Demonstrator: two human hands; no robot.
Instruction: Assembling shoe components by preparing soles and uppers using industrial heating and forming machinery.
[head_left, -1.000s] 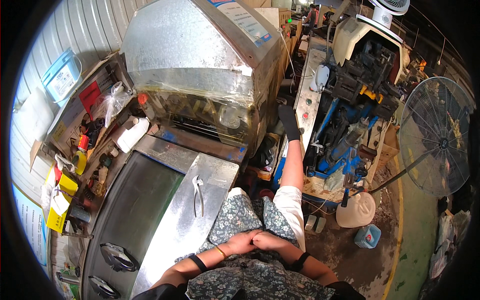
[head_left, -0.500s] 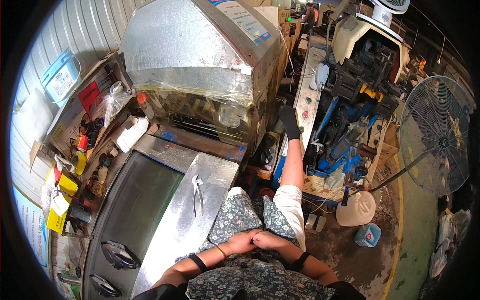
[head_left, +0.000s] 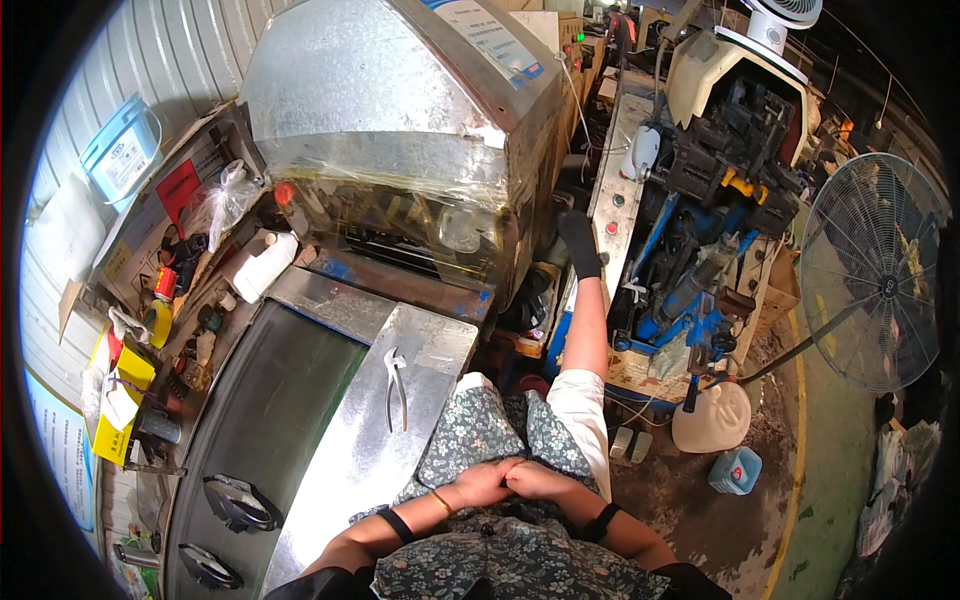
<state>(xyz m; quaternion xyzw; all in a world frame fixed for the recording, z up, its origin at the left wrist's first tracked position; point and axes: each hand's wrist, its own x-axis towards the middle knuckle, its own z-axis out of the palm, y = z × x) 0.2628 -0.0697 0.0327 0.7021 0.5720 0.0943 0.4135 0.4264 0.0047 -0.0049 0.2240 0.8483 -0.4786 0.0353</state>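
Currently, pliers [head_left: 397, 388] lying on the metal plate [head_left: 345, 470], my left hand [head_left: 482, 485] and right hand [head_left: 535, 480] clenched together right of the plate, over my floral garment [head_left: 458, 438], dark belt [head_left: 275, 400] left of the plate carrying black rounded parts [head_left: 237, 503], hooded machine [head_left: 370, 90] beyond it.

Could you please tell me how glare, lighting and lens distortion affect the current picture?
In the head view, glare whitens the metal plate, though the pliers stay legible; in the head view, the background above the standing fan is dim; in the head view, fisheye distortion bows the conveyor belt's outer edge; in the head view, left hand and right hand look reasonably sharp.
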